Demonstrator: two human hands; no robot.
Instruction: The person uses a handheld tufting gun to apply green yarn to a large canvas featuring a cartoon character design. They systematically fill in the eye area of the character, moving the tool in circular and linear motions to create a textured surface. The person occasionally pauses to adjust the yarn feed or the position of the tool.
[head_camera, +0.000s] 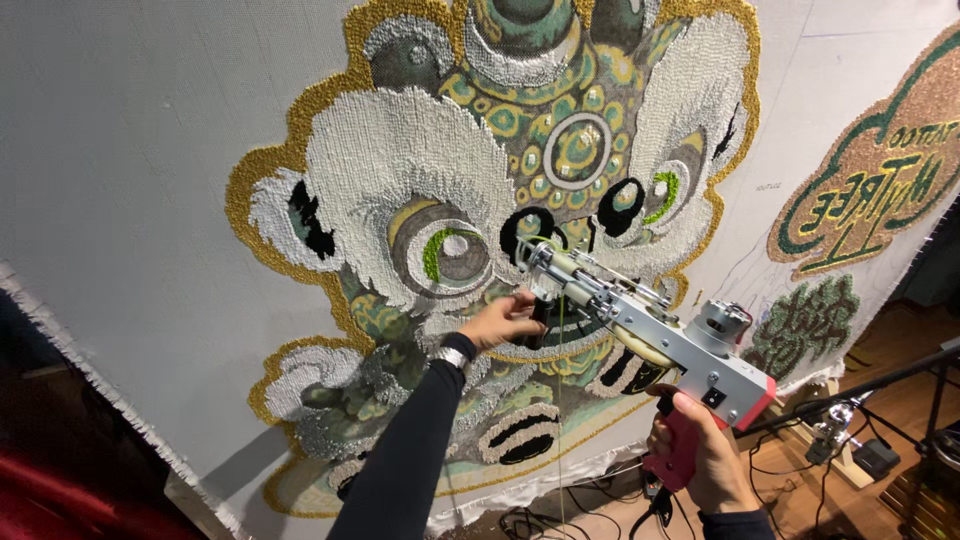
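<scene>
Your left hand (505, 320), arm stretched up, closes its grip on the front handle of the tufting gun (640, 330), whose tip meets the lion rug cloth (150, 150). Your right hand (700, 455) wraps the pink rear handle (678, 452), held low.

Probably workshop: stretched tufting cloth (130, 150)

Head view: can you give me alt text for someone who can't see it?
A person presses a silver tufting gun with a pink grip against a stretched white cloth bearing a tufted lion-head design in white, gold and green. The left hand grips the front handle, the right hand the rear grip. Cables lie on the wooden floor below.
</scene>
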